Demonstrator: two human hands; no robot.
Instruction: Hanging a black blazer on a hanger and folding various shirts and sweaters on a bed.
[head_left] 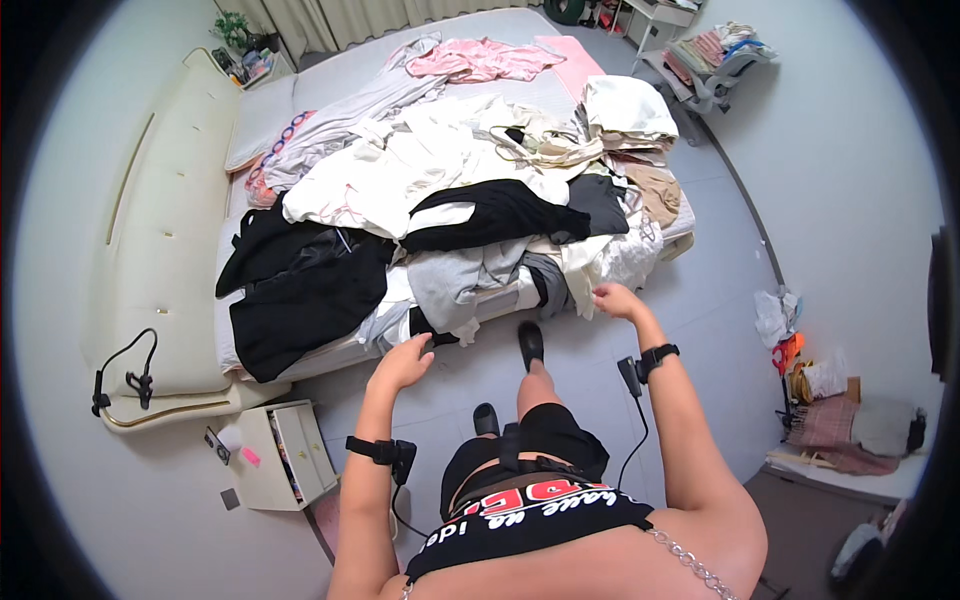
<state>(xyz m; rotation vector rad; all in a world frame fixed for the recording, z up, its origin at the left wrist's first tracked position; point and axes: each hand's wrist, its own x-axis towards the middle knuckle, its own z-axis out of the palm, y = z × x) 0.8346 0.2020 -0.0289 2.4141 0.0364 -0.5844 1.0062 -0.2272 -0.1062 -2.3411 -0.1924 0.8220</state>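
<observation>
My left hand (pixel 403 362) hovers just in front of the bed's near edge, its fingers loosely bent and apart with nothing in them. Closest to it lie a small black cloth (pixel 432 326) and a grey garment (pixel 455 280) drooping over the edge. My right hand (pixel 620 301) is beside a cream cloth (pixel 581 270) that hangs off the bed. Its fingers are slightly curled, and I see nothing held in them. Behind, a black garment (pixel 490 215) lies across a heap of white clothes (pixel 375 170). Black trousers or a similar dark garment (pixel 310 300) spread out at the left.
The bed's padded headboard (pixel 160 230) stands at the left, with a white nightstand (pixel 290 450) near its foot. A chair piled with folded cloth (pixel 712 60) is at the far right. Bags and blankets (pixel 840 435) line the right wall.
</observation>
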